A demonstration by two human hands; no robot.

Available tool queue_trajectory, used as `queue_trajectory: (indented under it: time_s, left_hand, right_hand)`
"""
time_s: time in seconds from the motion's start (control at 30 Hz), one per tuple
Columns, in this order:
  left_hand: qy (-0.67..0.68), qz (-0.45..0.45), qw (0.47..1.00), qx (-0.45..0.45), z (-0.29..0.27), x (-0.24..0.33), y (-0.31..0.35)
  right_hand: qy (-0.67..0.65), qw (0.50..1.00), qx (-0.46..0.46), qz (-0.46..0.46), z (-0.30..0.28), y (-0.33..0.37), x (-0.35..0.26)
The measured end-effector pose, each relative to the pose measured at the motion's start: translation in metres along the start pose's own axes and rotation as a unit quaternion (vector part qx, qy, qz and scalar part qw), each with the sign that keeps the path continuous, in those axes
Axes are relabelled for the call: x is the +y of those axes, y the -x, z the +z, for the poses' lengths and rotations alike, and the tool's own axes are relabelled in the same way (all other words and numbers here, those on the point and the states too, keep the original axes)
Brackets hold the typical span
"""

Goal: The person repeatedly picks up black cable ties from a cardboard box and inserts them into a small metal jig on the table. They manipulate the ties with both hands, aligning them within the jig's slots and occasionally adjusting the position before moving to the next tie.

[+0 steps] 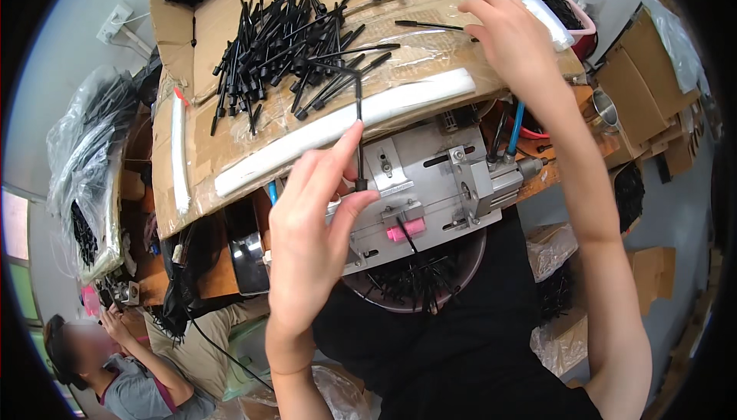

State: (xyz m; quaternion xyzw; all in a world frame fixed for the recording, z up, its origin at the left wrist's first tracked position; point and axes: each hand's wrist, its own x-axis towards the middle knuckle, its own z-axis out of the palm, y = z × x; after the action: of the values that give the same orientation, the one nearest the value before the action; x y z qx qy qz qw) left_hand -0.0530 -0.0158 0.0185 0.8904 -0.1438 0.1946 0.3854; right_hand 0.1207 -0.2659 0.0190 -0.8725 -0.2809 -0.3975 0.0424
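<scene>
My left hand [311, 224] pinches a thin black rod [359, 155] with a knobbed lower end, between thumb and fingertips. The rod stands upright above the metal fixture [422, 190], and its upper part seems to bend left over the pile. At the far right of the cardboard [430, 63], my right hand [510, 36] has its fingers apart over one end of a single black rod [426, 24]. Its thumb is at that end; the contact is partly hidden. A heap of similar black rods [276, 44] lies on the cardboard's left half.
A white padded strip [345, 132] runs along the cardboard's near edge. The fixture carries a pink piece [405, 229] with a black rod in it. Below sits a bowl [480, 259] of black rods. A pink basket [587, 24] stands far right. Another person [146, 381] sits lower left.
</scene>
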Motion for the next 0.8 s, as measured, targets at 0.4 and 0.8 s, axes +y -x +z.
queue_trajectory:
  time_s: [0.4, 0.8]
  left_hand:
    - [-0.188, 0.032, 0.981, 0.015, 0.036, 0.018, 0.082]
    - [-0.234, -0.047, 0.969, -0.068, 0.098, 0.018, 0.110]
  right_hand:
    - [-0.555, 0.787, -0.084, 0.257, -0.036, -0.018, 0.009]
    - [-0.627, 0.724, 0.015, 0.287, -0.096, 0.063, -0.062]
